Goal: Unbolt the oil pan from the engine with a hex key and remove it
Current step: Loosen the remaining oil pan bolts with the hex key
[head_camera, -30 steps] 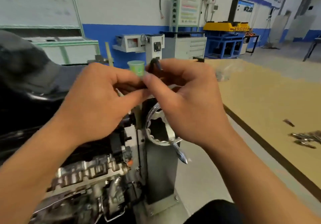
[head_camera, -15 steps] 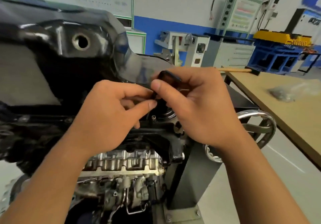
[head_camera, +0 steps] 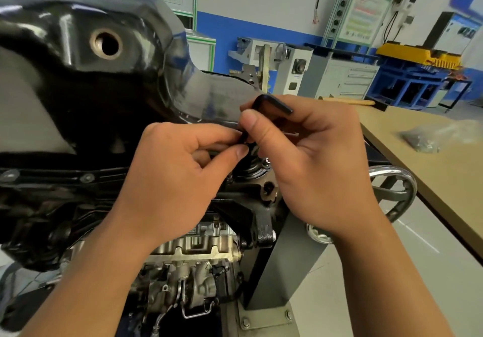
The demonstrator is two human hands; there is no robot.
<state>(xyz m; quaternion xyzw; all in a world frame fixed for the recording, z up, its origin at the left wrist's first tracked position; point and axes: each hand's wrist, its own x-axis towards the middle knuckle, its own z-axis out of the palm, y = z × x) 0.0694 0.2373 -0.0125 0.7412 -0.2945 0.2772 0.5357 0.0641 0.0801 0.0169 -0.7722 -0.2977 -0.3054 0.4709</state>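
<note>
- A person's right hand [head_camera: 313, 169] pinches a black hex key [head_camera: 271, 104] at its bend between thumb and curled fingers, the short arm jutting out to the right above the knuckles
- The left hand [head_camera: 177, 180] meets it from the other side, thumb and forefinger pinching the key's lower shaft; the tip is hidden behind the fingers
- The key stands at the right-hand end of the glossy black oil pan [head_camera: 78, 80], which sits on top of the upturned engine [head_camera: 193, 253]; bolt heads show along the pan's flange at left, and a round drain hole [head_camera: 106, 44] gapes in its upper face
- The engine hangs on a grey steel stand [head_camera: 287, 266] bolted to a base plate, with a chrome handwheel [head_camera: 394, 193] at the stand's right side
- A tan-topped workbench [head_camera: 431, 180] runs along the right edge of the view, carrying a clear plastic bag [head_camera: 428, 138] of small dark parts and, at its far end, a wooden-handled tool [head_camera: 350, 101]
- The workshop behind has a pale wall with a blue band [head_camera: 235, 28] along its lower part, a grey drawer cabinet [head_camera: 345, 78], a framed training panel [head_camera: 360, 15] and yellow equipment [head_camera: 418, 55] on a blue frame
- The floor [head_camera: 366, 284] is light grey tile
</note>
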